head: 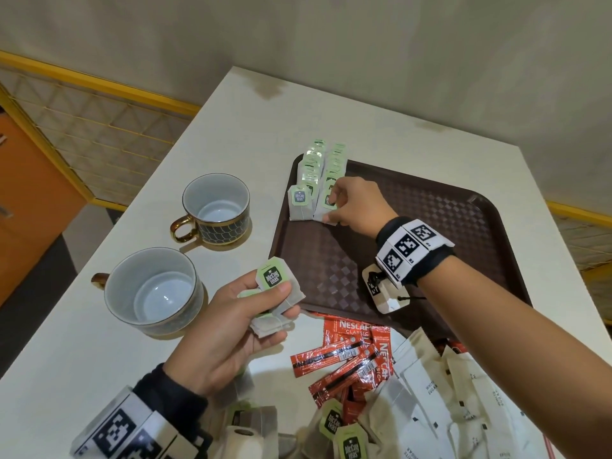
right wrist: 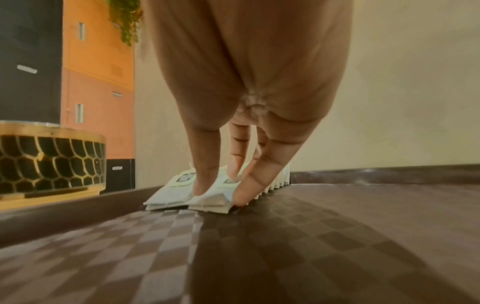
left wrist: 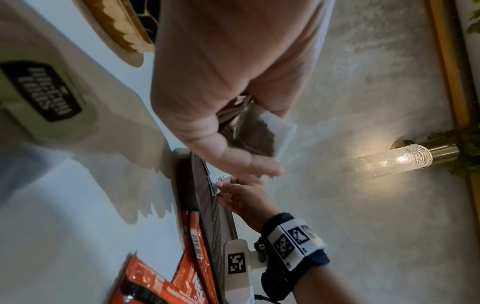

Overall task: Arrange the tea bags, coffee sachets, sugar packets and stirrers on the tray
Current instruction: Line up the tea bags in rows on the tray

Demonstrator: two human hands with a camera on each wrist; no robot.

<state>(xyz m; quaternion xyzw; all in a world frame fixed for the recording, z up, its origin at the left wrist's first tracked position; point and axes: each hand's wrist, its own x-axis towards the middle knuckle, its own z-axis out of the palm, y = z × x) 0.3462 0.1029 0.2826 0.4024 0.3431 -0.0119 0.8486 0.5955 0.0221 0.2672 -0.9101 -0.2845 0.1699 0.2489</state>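
Note:
A brown tray [head: 430,226] holds two rows of green-tagged tea bags [head: 306,180] in its far left corner. My right hand [head: 334,207] is at the front of the right row. In the right wrist view its thumb and fingers [right wrist: 241,195] pinch the sides of the front tea bag [right wrist: 210,200], which lies on the tray floor [right wrist: 285,246]. Left of the tray, my left hand [head: 288,301] grips a small bunch of tea bags [head: 275,279], thumb on top. Red coffee sachets [head: 341,356], white sugar packets [head: 440,392] and loose tea bags [head: 347,442] lie heaped before the tray. No stirrers show.
Two empty gold-rimmed cups stand on the white table [head: 231,144] left of the tray, one farther [head: 217,210] and one nearer [head: 152,289] beside my left hand. The table's left edge drops to the floor. Most of the tray floor is bare.

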